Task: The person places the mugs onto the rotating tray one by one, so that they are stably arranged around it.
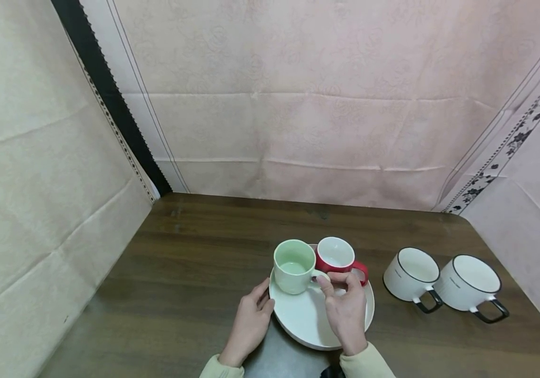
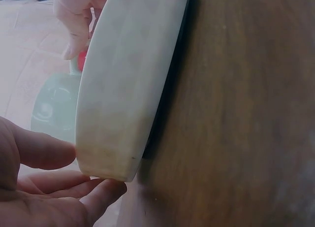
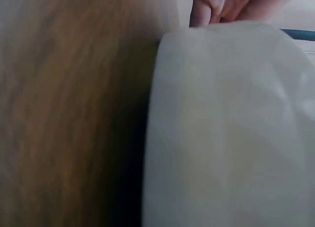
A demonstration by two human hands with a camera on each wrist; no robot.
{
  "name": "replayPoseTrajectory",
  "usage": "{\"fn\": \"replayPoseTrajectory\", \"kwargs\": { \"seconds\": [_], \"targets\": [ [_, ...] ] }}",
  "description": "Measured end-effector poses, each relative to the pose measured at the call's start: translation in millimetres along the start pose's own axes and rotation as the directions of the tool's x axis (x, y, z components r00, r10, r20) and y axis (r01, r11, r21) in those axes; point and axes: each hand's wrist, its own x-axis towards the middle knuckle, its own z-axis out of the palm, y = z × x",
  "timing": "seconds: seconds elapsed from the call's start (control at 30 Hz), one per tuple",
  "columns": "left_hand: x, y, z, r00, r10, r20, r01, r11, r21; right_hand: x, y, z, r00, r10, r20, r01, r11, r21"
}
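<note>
In the head view, my right hand (image 1: pixel 345 310) pinches the handle of a pale green mug (image 1: pixel 293 268). The mug is upright over the back left of a round white tray (image 1: pixel 303 325). Behind the right fingers, a red mug (image 1: pixel 336 253) with a white inside stands at the tray's back, its handle towards the right. My left hand (image 1: pixel 251 320) holds the tray's left edge. The left wrist view shows its thumb (image 2: pixel 49 150) at the upper rim and its fingers against the side wall (image 2: pixel 118 99). In the right wrist view, the tray's side (image 3: pixel 221 128) hides the mugs.
Two white enamel mugs (image 1: pixel 416 268) with black rims and black handles stand close together to the right of the tray. The brown wooden table (image 1: pixel 180 273) ends at pale cloth hangings (image 1: pixel 322 131) behind and at both sides.
</note>
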Motion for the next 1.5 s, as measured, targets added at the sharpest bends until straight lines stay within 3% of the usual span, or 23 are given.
{"fn": "replayPoseTrajectory", "kwargs": {
  "seconds": [1.17, 1.5],
  "targets": [
    [-0.3, -0.8, 0.5, 1.0, 0.011, -0.009, -0.011, 1.0, 0.014, 7.7, 2.4, -0.3, 0.996, -0.077, -0.053, 0.076, 0.997, -0.027],
    [-0.4, -0.2, 0.4, 1.0, 0.007, -0.014, -0.007, 1.0, 0.013, 8.9, 1.0, -1.5, 0.999, -0.043, -0.033, 0.042, 0.998, -0.036]
  ]
}}
